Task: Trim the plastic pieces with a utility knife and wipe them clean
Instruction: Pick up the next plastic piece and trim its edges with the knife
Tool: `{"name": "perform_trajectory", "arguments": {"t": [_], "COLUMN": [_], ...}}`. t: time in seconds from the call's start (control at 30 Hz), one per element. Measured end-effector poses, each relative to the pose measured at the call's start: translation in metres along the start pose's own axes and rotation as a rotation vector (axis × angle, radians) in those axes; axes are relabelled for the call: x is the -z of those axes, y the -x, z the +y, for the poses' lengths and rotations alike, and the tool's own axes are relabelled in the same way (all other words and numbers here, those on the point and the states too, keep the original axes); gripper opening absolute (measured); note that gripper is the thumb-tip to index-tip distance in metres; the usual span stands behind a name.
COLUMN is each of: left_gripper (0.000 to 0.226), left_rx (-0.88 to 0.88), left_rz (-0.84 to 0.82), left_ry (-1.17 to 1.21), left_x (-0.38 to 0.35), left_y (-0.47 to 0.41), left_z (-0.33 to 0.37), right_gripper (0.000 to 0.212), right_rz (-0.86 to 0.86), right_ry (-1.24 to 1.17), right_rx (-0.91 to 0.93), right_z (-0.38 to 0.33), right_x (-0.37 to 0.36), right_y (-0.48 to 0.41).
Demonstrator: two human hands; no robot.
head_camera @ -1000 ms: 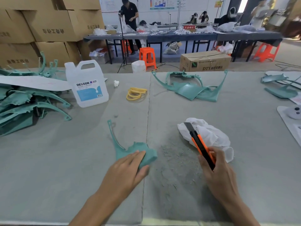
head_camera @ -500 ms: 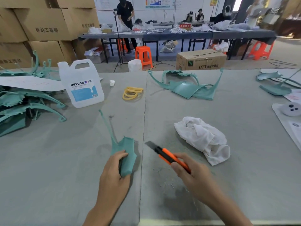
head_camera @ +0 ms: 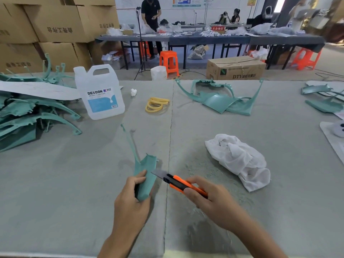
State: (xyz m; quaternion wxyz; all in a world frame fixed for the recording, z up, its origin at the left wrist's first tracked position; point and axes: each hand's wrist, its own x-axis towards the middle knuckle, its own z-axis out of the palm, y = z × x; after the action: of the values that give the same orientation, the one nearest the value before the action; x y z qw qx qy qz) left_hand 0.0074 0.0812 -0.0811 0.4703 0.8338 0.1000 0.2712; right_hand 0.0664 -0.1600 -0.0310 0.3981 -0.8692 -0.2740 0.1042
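A teal plastic piece [head_camera: 147,168] with a long thin arm stands on edge on the grey table [head_camera: 74,183]. My left hand [head_camera: 130,200] grips its wide lower end. My right hand [head_camera: 210,200] grips an orange and black utility knife [head_camera: 178,183]. Its bare blade points left and its tip sits against the right edge of the piece. A crumpled white cloth [head_camera: 240,159] lies to the right of the knife, untouched. Fine teal shavings dust the table under the knife.
A heap of teal pieces [head_camera: 28,116] lies at the left, more teal pieces [head_camera: 221,99] at the back middle and others [head_camera: 323,97] at the far right. A white DEXCON jug [head_camera: 100,92] and yellow rubber bands [head_camera: 156,105] stand behind. People work at distant tables.
My left hand turned the teal piece up from lying flat to standing on edge. My right hand swung the knife from over the cloth leftward until its blade reached the piece.
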Motion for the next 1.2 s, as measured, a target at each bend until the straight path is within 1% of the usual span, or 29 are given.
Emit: {"name": "perform_trajectory", "arguments": {"t": [0.07, 0.13, 0.23, 0.33, 0.37, 0.43, 0.53, 0.67, 0.73, 0.83, 1.0, 1.1, 1.2], "left_gripper": [0.022, 0.026, 0.025, 0.03, 0.027, 0.011, 0.018, 0.014, 0.012, 0.008, 0.008, 0.007, 0.008], "left_rx": [-0.026, -0.056, -0.087, -0.077, -0.072, -0.048, -0.025, -0.006, 0.005, 0.026, 0.063, 0.071, 0.072], "left_rz": [0.004, -0.004, -0.028, -0.026, -0.01, 0.034, 0.088, 0.096, 0.098, 0.111, 0.131, 0.136, 0.14], "left_ry": [0.012, 0.01, -0.021, -0.009, 0.012, 0.101, 0.163, 0.208, 0.216, 0.236, 0.268, 0.255, 0.256], "left_x": [0.001, 0.002, 0.0, 0.0, 0.001, 0.003, 0.005, 0.005, 0.006, 0.007, 0.007, 0.008, 0.008], "left_y": [0.001, 0.001, 0.002, 0.001, 0.001, 0.001, 0.0, 0.0, -0.001, -0.001, -0.001, -0.001, -0.002], "left_z": [-0.003, -0.005, -0.006, -0.005, -0.005, -0.001, 0.006, 0.009, 0.01, 0.014, 0.015, 0.016, 0.017], "right_gripper": [0.024, 0.022, 0.026, 0.029, 0.028, 0.025, 0.022, 0.032, 0.026, 0.022, 0.031, 0.026, 0.023], "right_rz": [-0.009, 0.0, 0.06, 0.13, 0.145, 0.165, 0.172, 0.082, 0.045, 0.039, 0.04, 0.055, 0.14], "right_ry": [0.025, 0.08, 0.208, 0.285, 0.291, 0.203, 0.016, -0.106, -0.141, -0.157, -0.175, -0.065, 0.083], "right_rx": [0.01, -0.003, -0.049, -0.069, -0.082, -0.099, -0.053, 0.006, 0.014, 0.029, 0.044, 0.018, -0.043], "right_z": [0.0, 0.001, 0.001, -0.002, -0.003, -0.003, -0.004, -0.008, -0.011, -0.015, -0.019, -0.018, -0.018], "right_x": [0.001, 0.0, -0.003, -0.006, -0.007, -0.01, -0.018, -0.026, -0.027, -0.029, -0.033, -0.036, -0.034], "right_y": [-0.006, -0.016, -0.035, -0.051, -0.054, -0.054, -0.04, -0.021, -0.018, -0.016, -0.016, -0.024, -0.041]}}
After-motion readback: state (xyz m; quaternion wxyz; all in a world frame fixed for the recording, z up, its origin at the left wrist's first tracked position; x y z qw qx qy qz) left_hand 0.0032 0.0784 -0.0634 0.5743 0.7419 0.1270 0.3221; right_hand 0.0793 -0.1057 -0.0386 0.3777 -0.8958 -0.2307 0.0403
